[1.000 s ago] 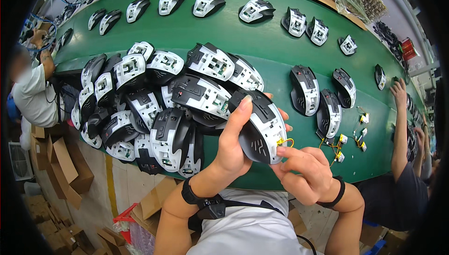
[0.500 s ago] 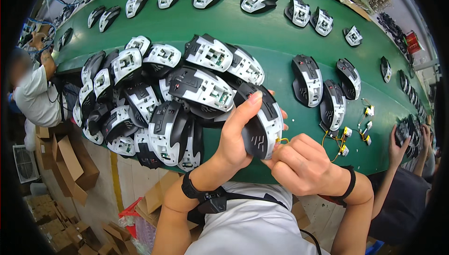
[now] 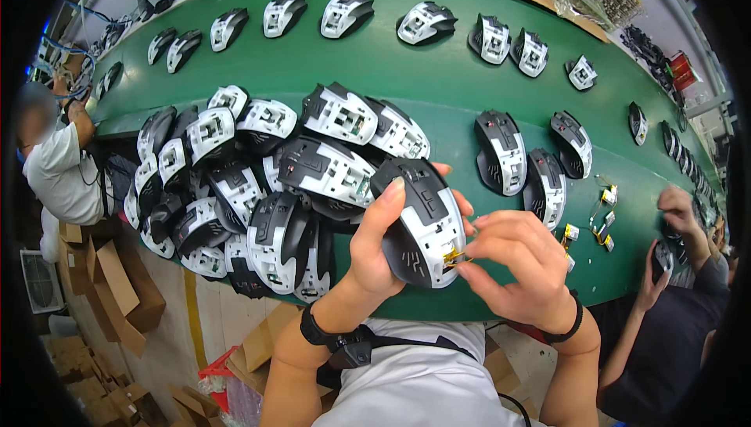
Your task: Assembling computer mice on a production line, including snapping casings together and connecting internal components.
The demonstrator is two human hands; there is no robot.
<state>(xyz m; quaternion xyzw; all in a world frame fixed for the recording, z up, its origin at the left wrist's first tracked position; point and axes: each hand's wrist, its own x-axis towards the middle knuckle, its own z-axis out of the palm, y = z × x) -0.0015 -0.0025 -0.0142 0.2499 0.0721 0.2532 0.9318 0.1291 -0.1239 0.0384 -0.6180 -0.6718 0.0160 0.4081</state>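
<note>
The left hand [image 3: 375, 253] is gripping a black-and-white mouse [image 3: 422, 227] above the counter [image 3: 313, 59]. The right hand [image 3: 522, 266] is hovering at its yellow wires [image 3: 450, 257]; I cannot tell whether that grip is pinching them. Wire handling is seemingly underway, the next move calling for delicacy.

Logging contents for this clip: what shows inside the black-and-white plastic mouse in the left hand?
Thin yellow wiring shows at a cutout in the black-and-white plastic mouse, near the right hand; the outer shell covers whatever lies deeper.
</note>
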